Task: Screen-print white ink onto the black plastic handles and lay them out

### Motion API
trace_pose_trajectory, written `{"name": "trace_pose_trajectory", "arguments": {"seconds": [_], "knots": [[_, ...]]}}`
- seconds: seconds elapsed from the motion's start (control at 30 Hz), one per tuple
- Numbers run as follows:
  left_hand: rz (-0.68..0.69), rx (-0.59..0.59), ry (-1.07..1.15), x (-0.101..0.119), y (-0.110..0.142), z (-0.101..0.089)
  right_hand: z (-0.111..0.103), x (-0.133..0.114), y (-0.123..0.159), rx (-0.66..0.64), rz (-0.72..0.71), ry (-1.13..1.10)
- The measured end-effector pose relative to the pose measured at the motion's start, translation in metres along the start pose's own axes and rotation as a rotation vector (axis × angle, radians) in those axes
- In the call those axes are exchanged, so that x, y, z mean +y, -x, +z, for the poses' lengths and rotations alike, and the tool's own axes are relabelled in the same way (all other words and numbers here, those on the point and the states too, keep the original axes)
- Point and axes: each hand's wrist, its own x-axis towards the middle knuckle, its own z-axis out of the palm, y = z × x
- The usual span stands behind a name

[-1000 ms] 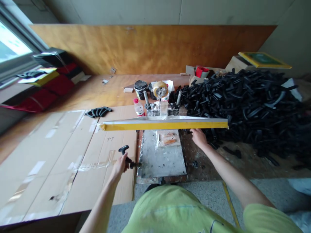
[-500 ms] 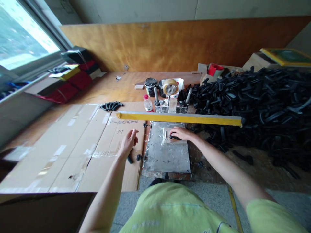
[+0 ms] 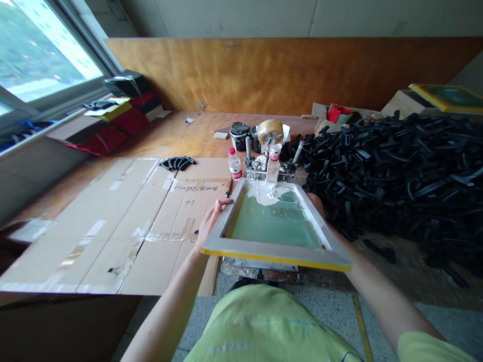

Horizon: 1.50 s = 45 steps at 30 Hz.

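A hinged screen-printing frame point(image 3: 271, 250) with aluminium rails, a yellow front edge and green mesh point(image 3: 275, 223) is tilted low over the metal printing plate point(image 3: 260, 265). White ink point(image 3: 266, 193) lies at the mesh's far end. My left hand point(image 3: 213, 215) grips the frame's left rail. My right hand point(image 3: 316, 200) is at the right rail, mostly hidden behind the frame; its fingers do not show. Whatever lies on the plate is covered by the frame.
A big heap of black plastic parts point(image 3: 396, 166) fills the right. Flattened cardboard point(image 3: 113, 226) covers the left, with a small row of black curved pieces point(image 3: 177, 162). Behind the hinge stand a water bottle point(image 3: 234, 164), tape roll point(image 3: 269, 131) and ink tin point(image 3: 239, 134).
The frame has swung down from raised edge-on to low over the plate. My left hand left the black part on the cardboard and took the left rail; my right hand moved off the plate.
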Motion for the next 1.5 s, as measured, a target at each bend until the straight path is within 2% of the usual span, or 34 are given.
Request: {"name": "trace_pose_trajectory", "arguments": {"seconds": [0.07, 0.1, 0.17, 0.23, 0.27, 0.37, 0.43, 0.57, 0.63, 0.67, 0.73, 0.8, 0.87, 0.93, 1.0, 1.1, 1.23, 1.33, 1.4, 1.47, 1.5], "knots": [[-0.142, -0.043, -0.073, -0.024, 0.010, -0.008, -0.018, 0.002, -0.014, 0.140, 0.030, 0.005], [-0.192, -0.054, -0.079, -0.036, 0.012, -0.010, -0.022, -0.004, -0.022, 0.211, -0.013, 0.007], [-0.248, -0.054, -0.068, -0.061, 0.013, -0.010, -0.021, -0.029, -0.041, 0.274, -0.203, 0.024], [-0.262, -0.030, -0.081, -0.083, 0.010, -0.008, -0.008, -0.058, -0.057, 0.182, -0.382, 0.087], [-0.261, -0.020, -0.094, -0.092, 0.007, -0.007, 0.000, -0.071, -0.062, 0.098, -0.415, 0.130], [-0.250, -0.016, -0.133, -0.112, 0.002, -0.008, 0.022, -0.092, -0.058, -0.152, -0.386, 0.238], [-0.238, -0.017, -0.161, -0.120, 0.001, -0.012, 0.029, -0.090, -0.040, -0.232, -0.419, 0.267], [-0.201, -0.022, -0.210, -0.127, 0.001, -0.016, 0.019, -0.076, -0.002, -0.337, -0.727, 0.251], [-0.194, -0.027, -0.217, -0.127, 0.001, -0.016, 0.010, -0.072, 0.003, -0.424, -0.844, 0.205], [-0.193, -0.032, -0.208, -0.126, 0.002, -0.015, 0.007, -0.072, 0.002, -0.454, -0.859, 0.183], [-0.190, -0.045, -0.169, -0.124, 0.003, -0.014, 0.006, -0.073, -0.003, -0.432, -0.808, 0.163], [-0.191, -0.042, -0.135, -0.121, 0.004, -0.013, 0.011, -0.074, -0.002, -0.324, -0.731, 0.180], [-0.208, -0.013, -0.119, -0.118, 0.004, -0.012, 0.017, -0.072, 0.005, -0.245, -0.734, 0.191], [-0.220, 0.009, -0.108, -0.115, 0.005, -0.010, 0.019, -0.069, 0.013, -0.256, -0.789, 0.162], [-0.229, 0.008, -0.089, -0.110, 0.007, -0.009, 0.018, -0.069, 0.012, -0.275, -0.771, 0.113], [-0.258, -0.026, -0.073, -0.092, 0.010, -0.008, 0.010, -0.080, -0.014, -0.217, -0.609, 0.081], [-0.270, -0.073, -0.016, -0.050, 0.014, -0.010, -0.011, -0.084, -0.067, -0.079, -0.390, 0.130], [-0.206, -0.051, -0.014, -0.012, 0.009, -0.004, -0.032, -0.055, -0.083, 0.083, -0.204, 0.091], [-0.071, -0.004, 0.015, 0.012, -0.003, 0.005, -0.038, -0.026, -0.076, 0.143, -0.033, 0.056], [0.080, 0.017, 0.117, 0.032, -0.019, 0.016, -0.030, -0.002, -0.057, 0.079, 0.053, 0.040], [0.120, 0.010, 0.174, 0.040, -0.027, 0.021, -0.022, 0.006, -0.045, 0.015, 0.046, 0.030]]}}
